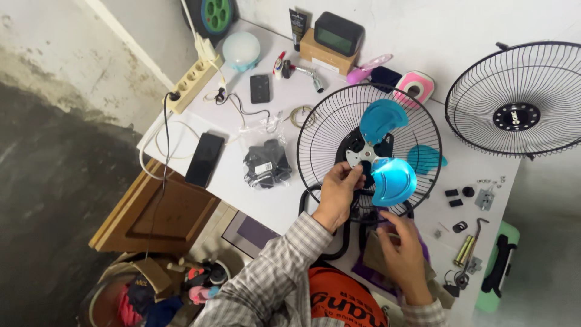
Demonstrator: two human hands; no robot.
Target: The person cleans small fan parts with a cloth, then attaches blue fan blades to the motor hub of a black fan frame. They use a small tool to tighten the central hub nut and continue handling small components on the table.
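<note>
Three blue blades on the fan blade assembly, seated in the rear grille near the table's front edge. My left hand pinches the silver hub plate at its lower left. My right hand hovers below, fingers loosely curled, holding nothing I can see. Front grille lies at the right edge; small hardware crowds the right side.

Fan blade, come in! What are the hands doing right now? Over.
Left hand pinching blue fan blade at its hub, inside rear fan guard. Right hand low near the stand, grip unclear. Nothing blocking.
</note>
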